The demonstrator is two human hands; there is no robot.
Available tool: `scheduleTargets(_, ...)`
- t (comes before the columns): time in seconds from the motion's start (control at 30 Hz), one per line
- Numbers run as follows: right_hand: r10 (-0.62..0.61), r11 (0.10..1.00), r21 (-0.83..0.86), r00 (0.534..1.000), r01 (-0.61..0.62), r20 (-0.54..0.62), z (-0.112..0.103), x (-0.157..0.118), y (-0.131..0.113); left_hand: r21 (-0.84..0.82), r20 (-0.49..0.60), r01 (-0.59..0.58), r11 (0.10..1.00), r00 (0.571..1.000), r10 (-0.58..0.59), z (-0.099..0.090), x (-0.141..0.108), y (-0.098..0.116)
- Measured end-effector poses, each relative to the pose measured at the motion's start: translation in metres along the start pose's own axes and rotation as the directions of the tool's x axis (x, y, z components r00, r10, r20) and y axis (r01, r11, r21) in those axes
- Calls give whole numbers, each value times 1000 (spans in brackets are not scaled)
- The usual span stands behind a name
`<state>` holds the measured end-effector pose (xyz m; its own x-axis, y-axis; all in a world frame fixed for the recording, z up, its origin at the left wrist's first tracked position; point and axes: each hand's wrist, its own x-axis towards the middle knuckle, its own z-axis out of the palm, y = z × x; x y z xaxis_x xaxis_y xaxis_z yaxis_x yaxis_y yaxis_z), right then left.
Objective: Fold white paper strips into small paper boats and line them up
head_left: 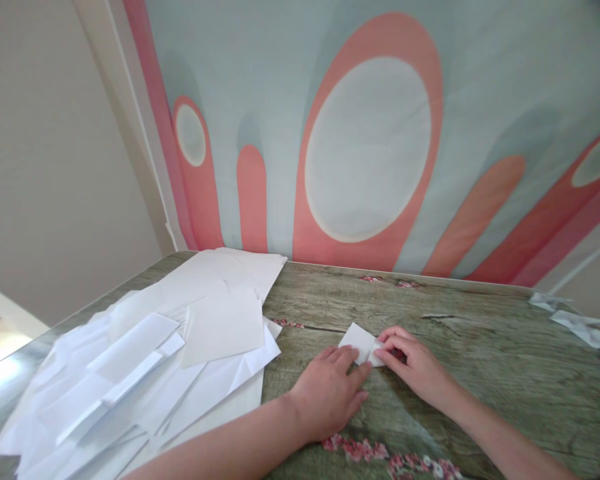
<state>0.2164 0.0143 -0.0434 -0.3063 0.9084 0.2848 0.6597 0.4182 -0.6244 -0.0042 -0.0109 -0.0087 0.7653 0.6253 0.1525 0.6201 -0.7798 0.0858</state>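
Note:
A small folded piece of white paper (356,337) lies on the wood-patterned table between my two hands. My left hand (327,393) rests palm down at its near edge, fingers spread and fingertips touching the paper. From the right, my right hand (413,360) pinches the paper's right part between thumb and fingers. A crease shows near the thumb, though the fingers hide some of that side.
A wide heap of loose and folded white sheets (225,327) covers the table's left side. Several folded paper pieces (583,325) sit at the far right edge. Behind the table (480,333) stands a wall covering (275,80) with pink shapes.

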Motion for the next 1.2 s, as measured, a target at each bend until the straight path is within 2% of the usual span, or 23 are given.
scheduleTargets(0.43,4,998,-67,997,-10,-82,5,0,0,11,-4,5,1000,1000,-5,2,0,0)
scheduleTargets(1.2,6,994,-109,998,-13,-64,9,0,-2,27,-19,-1,1000,1000,2,4,1,1)
